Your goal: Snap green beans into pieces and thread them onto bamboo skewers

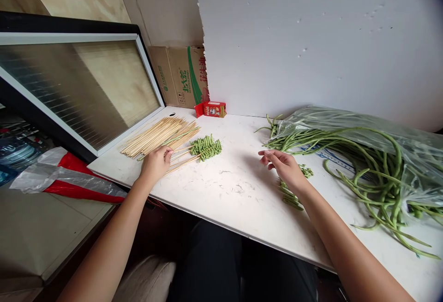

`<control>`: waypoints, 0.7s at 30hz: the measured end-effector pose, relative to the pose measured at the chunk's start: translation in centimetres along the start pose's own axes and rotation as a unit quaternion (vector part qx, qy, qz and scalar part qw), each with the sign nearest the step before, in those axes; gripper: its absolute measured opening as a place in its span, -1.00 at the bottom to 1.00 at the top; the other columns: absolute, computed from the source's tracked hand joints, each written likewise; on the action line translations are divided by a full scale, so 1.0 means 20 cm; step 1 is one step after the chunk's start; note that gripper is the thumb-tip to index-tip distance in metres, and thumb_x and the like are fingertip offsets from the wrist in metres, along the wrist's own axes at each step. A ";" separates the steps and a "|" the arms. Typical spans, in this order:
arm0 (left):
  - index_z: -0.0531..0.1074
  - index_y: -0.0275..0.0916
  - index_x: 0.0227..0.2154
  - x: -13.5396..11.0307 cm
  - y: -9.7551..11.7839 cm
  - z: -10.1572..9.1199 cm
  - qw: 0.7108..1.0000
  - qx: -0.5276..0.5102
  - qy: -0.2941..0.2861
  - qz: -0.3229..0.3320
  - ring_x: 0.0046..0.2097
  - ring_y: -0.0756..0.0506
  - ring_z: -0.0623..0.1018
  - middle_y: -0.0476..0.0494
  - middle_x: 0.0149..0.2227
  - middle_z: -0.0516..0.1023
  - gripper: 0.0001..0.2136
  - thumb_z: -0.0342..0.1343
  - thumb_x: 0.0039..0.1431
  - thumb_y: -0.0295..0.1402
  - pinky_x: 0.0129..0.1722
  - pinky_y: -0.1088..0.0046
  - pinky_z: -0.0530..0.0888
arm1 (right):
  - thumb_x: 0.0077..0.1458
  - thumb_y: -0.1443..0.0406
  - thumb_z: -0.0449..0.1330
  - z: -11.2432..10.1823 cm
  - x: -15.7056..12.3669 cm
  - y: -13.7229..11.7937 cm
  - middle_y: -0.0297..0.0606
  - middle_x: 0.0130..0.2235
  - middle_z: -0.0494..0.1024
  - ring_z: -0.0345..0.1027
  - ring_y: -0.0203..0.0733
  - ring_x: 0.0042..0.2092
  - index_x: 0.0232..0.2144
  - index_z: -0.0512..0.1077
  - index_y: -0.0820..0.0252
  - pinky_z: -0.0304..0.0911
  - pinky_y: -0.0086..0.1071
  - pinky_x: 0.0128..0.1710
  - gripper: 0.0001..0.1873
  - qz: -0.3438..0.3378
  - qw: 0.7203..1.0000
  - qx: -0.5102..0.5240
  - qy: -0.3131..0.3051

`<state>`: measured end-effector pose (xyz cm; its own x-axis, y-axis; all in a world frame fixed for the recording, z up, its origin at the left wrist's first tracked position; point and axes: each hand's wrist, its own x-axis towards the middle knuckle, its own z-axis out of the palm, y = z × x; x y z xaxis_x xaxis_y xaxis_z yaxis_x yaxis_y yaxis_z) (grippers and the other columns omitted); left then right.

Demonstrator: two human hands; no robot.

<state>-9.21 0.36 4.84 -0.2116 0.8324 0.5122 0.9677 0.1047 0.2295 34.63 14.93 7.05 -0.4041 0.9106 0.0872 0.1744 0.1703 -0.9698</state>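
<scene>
The skewers looked like pale, matt wood. The table was smooth, faintly scuffed white. The bag was thin glossy plastic; the box printed cardboard.

We log print on two items at the far edge of the bench. The cardboard box carries green and red Chinese characters, which we cannot read reliably. The small red carton carries illegibly small print.
</scene>
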 end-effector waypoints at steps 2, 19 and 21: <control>0.55 -0.20 -0.17 0.00 0.00 0.00 1.000 -0.003 -0.002 0.002 -0.18 -0.25 0.63 -0.21 -0.20 0.69 -0.79 0.03 0.40 -0.28 -0.12 0.27 0.48 | 0.18 -0.21 0.26 0.00 0.00 0.00 -0.09 -0.13 0.68 0.46 -0.10 -0.23 -0.34 0.62 0.13 0.33 -0.25 -0.26 -0.45 0.000 1.000 -0.003 -0.001; 0.53 -0.24 -0.20 0.06 0.02 -0.07 0.997 -0.055 0.046 0.014 -0.22 -0.19 0.64 -0.19 -0.24 0.67 -0.80 0.04 0.40 -0.29 -0.16 0.29 0.51 | 0.23 -0.17 0.22 0.00 0.00 0.01 -0.06 -0.13 0.67 0.51 -0.01 -0.08 -0.32 0.58 0.14 0.36 -0.29 -0.24 -0.49 0.010 1.000 -0.022 -0.018; 0.53 -0.24 -0.19 0.06 0.03 -0.09 0.997 -0.058 0.050 0.016 -0.22 -0.18 0.64 -0.18 -0.23 0.67 -0.81 0.05 0.40 -0.29 -0.15 0.30 0.52 | 0.23 -0.16 0.22 0.00 0.00 0.01 -0.06 -0.13 0.67 0.51 -0.01 -0.08 -0.34 0.57 0.14 0.36 -0.30 -0.24 -0.49 0.009 1.000 -0.023 -0.018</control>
<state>-9.18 0.49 7.16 -0.1986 0.7752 0.5997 0.9530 0.0099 0.3029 34.69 15.02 6.86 -0.4324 0.8996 0.0616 0.2230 0.1729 -0.9594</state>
